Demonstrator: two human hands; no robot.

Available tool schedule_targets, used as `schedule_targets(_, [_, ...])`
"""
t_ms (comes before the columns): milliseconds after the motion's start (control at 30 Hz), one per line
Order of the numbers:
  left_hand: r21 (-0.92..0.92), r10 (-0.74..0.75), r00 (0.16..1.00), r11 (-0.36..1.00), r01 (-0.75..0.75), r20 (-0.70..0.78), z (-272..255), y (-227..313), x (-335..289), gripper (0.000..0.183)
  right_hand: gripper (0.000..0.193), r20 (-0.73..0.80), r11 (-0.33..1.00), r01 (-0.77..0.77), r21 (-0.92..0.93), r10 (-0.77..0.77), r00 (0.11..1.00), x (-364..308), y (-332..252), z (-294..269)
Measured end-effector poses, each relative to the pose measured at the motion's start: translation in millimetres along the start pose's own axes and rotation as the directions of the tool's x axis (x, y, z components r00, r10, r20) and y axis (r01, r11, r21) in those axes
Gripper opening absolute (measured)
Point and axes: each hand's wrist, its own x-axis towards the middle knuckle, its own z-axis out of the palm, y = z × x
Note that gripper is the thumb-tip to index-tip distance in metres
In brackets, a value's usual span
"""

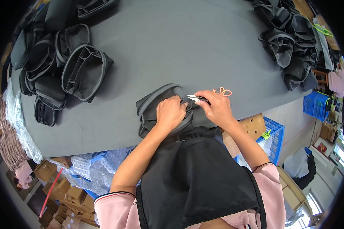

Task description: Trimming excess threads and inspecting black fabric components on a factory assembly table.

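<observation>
A black fabric pouch (149,103) with grey edging lies open at the table's near edge. My left hand (171,112) grips its rim, fingers bent over the edging and partly inside. In my right hand (219,108) is a pair of small thread snips (197,98) with silver blades and a dark handle. The blades point left, at the pouch's rim close to my left fingertips. Whether they touch a thread is too small to tell. An orange cord loop (225,92) shows just beyond my right hand.
Several black pouches with inner dividers (86,72) are heaped at the left of the grey table (179,45); more pouches (279,47) lie at the far right. Below the near edge stand a blue crate (275,141), clear plastic wrap (99,168) and cardboard boxes (70,192).
</observation>
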Motion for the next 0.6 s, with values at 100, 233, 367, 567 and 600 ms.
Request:
schedule_targets(100, [0.048, 0.035, 0.999, 0.998, -0.035, 0.000, -6.4, 3.9, -0.5, 0.028, 0.018, 0.045, 0.975, -0.135, 0.176, 0.128, 0.991, -6.3, 6.2, 1.3])
schedule_targets(233, [0.088, 0.035, 0.989, 0.995, -0.048, 0.146, -14.6, 9.9, -3.9, 0.026, 0.022, -0.030, 0.829, -0.148, 0.540, 0.194, 0.980, 0.0, 7.2, 12.6])
schedule_targets(367, [0.192, 0.070, 0.943, 0.972, -0.138, 0.326, -32.3, 12.7, -1.5, 0.026, 0.029, 0.316, 0.770, -0.420, 0.480, 0.295, 0.902, 28.9, -7.3, 14.1])
schedule_targets(567, [0.272, 0.021, 0.924, 0.953, -0.134, 0.382, -35.7, -1.8, 2.7, 0.029, 0.028, 0.332, 0.704, -0.414, 0.577, 0.261, 0.906, 20.2, -2.0, 43.5])
schedule_targets(600, [0.271, 0.018, 0.927, 0.954, -0.128, 0.376, -35.6, -3.5, 2.1, 0.030, 0.028, 0.333, 0.704, -0.411, 0.579, 0.257, 0.907, 17.8, -2.0, 49.7])
